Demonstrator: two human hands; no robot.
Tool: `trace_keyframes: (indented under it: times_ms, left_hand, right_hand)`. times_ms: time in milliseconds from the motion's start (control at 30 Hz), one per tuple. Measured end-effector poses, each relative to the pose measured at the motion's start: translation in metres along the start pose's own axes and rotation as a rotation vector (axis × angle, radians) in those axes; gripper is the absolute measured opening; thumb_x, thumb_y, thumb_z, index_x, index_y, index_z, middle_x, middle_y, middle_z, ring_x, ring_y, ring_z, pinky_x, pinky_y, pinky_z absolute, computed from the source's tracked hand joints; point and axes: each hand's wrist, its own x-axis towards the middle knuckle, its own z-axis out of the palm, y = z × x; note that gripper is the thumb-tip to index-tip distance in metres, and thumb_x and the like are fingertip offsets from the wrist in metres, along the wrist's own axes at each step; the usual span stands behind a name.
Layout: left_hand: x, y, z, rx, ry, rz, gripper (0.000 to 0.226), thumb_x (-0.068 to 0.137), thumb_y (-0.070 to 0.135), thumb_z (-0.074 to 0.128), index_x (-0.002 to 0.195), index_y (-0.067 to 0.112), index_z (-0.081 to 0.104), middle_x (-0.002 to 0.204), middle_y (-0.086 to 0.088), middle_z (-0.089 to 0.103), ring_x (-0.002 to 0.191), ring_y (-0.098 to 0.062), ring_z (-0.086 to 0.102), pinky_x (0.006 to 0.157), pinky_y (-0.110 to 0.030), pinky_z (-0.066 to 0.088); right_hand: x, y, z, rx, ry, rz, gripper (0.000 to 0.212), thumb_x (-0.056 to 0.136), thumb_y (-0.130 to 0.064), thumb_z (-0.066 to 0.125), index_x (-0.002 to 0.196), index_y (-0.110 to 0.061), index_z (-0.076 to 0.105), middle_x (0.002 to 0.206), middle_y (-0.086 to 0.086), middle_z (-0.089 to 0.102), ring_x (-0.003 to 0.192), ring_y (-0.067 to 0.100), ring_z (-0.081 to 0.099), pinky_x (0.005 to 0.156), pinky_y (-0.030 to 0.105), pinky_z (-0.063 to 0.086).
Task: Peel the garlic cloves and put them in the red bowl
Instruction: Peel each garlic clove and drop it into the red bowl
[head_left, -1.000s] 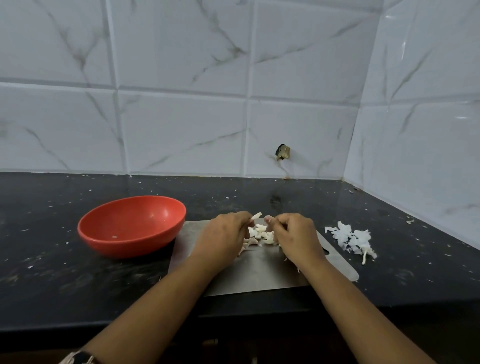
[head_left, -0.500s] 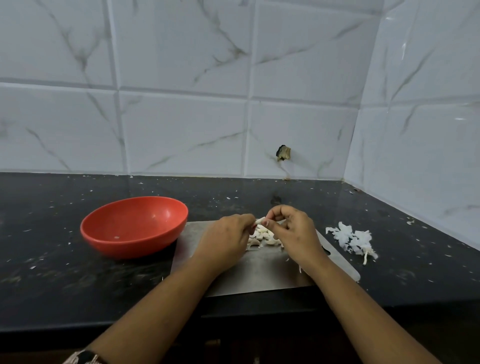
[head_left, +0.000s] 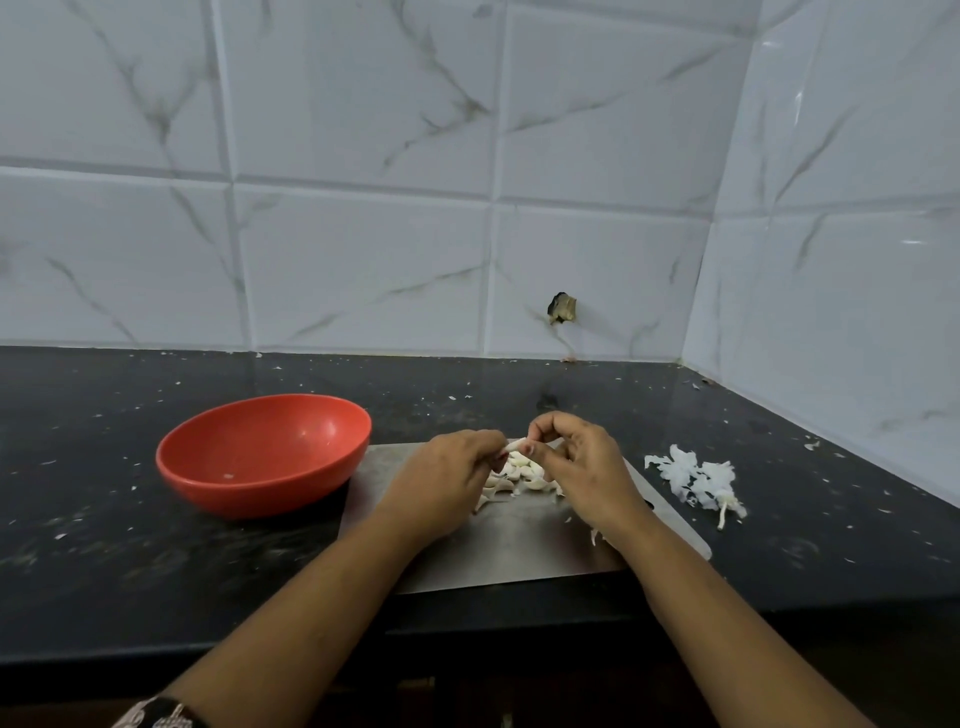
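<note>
A red bowl (head_left: 265, 452) sits on the black counter, left of a steel cutting board (head_left: 524, 551); only a small white speck lies inside it. A heap of garlic cloves (head_left: 522, 475) lies on the board's far part, partly hidden by my hands. Above the heap, my left hand (head_left: 447, 480) and my right hand (head_left: 582, 465) meet and pinch one garlic clove (head_left: 515, 445) between their fingertips, its pale tip showing between them.
A pile of white garlic skins (head_left: 696, 478) lies on the black counter (head_left: 104, 545) right of the board. Skin flecks are scattered over the counter. Tiled walls close the back and right side. The counter's front edge runs just below the board.
Both hands have lifted slightly off the heap with the clove between them. My right hand's fingers have risen and curled over the clove's tip.
</note>
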Motion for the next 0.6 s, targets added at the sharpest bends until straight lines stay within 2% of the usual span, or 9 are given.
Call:
trace_keyframes:
  times_ms: [67,300,433,600]
  left_hand:
    - [0.0,0.0021,-0.0003,-0.008,0.009,-0.002,0.02,0.094,0.011,0.045,0.077,0.022,0.05,0.073,0.005,0.055,0.071,-0.015,0.051,0.066,-0.035,0.041]
    - [-0.0006,0.0054,0.0021,-0.013,0.06,-0.082,0.025,0.095,0.019,0.046,0.07,0.019,0.049,0.059,0.005,0.046,0.065,-0.02,0.049,0.061,-0.042,0.041]
    - [-0.0009,0.0073,0.0015,-0.022,0.07,-0.111,0.025,0.096,0.022,0.046,0.071,0.022,0.05,0.058,0.007,0.047,0.065,-0.017,0.047,0.061,-0.037,0.04]
    - [0.0002,0.0039,0.002,-0.071,0.124,-0.156,0.026,0.096,0.025,0.049,0.071,0.024,0.057,0.058,0.009,0.053,0.067,-0.015,0.057,0.063,-0.037,0.046]
  right_hand:
    - [-0.0002,-0.0004,0.0003,-0.009,-0.006,-0.013,0.012,0.088,-0.021,0.069,0.081,-0.014,0.062,0.063,-0.004,0.054,0.059,0.018,0.046,0.055,0.029,0.038]
    - [0.0002,0.0034,0.0076,-0.121,0.029,-0.079,0.012,0.092,-0.02,0.063,0.081,-0.02,0.058,0.065,-0.011,0.055,0.063,0.024,0.053,0.057,0.027,0.04]
    - [0.0001,0.0024,0.0081,-0.104,0.035,-0.084,0.013,0.094,-0.02,0.061,0.082,-0.017,0.057,0.068,0.007,0.058,0.065,0.033,0.055,0.051,0.024,0.037]
    - [-0.0028,0.0003,0.0089,-0.022,-0.043,-0.082,0.011,0.093,-0.016,0.062,0.083,-0.012,0.059,0.067,-0.015,0.057,0.06,0.006,0.051,0.058,0.018,0.041]
